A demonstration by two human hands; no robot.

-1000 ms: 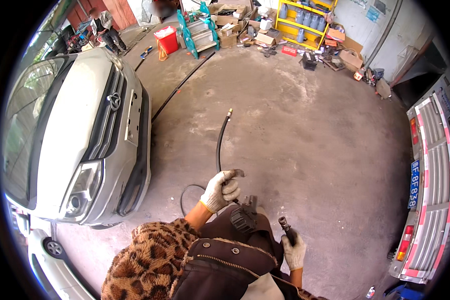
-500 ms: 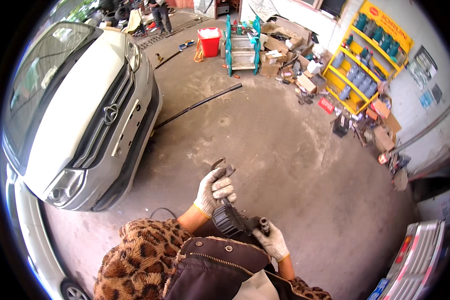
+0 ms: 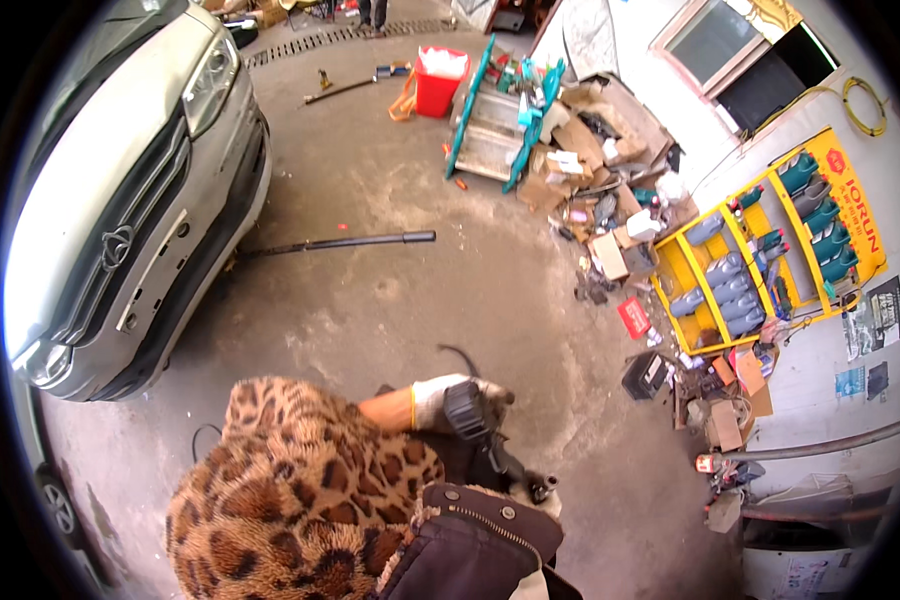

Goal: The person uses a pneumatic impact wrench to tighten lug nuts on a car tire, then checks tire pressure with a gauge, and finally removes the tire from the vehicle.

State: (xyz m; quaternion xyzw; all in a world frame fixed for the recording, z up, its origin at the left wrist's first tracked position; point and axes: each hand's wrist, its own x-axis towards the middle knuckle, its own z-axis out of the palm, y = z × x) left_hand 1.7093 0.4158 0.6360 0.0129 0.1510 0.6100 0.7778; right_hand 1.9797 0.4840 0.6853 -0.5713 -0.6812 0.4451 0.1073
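Note:
A dark power tool that looks like an impact wrench [image 3: 485,430] is in front of my chest. It has a black ribbed block at its upper part and a metal socket [image 3: 542,488] at its lower right end. My left hand [image 3: 440,398], in a whitish knit glove, is closed about the upper part, its fingers partly behind the tool. A thin dark curved piece [image 3: 458,357] sticks up beyond this hand. My right hand [image 3: 550,503], also gloved, is by the socket end, mostly hidden behind my dark jacket collar; it seems to support the tool there.
A white car [image 3: 120,200] stands at left, with a long dark bar [image 3: 340,243] on the floor beside it. Farther off are a red bucket [image 3: 440,85], a teal-sided rack [image 3: 490,140], cardboard boxes [image 3: 610,255] and a yellow shelf [image 3: 760,260] of bottles. A person's legs [image 3: 373,15] show far back.
My view has swung to the right and tilted. The tool has turned and moved slightly right with both hands, and my right hand has become mostly hidden by the collar.

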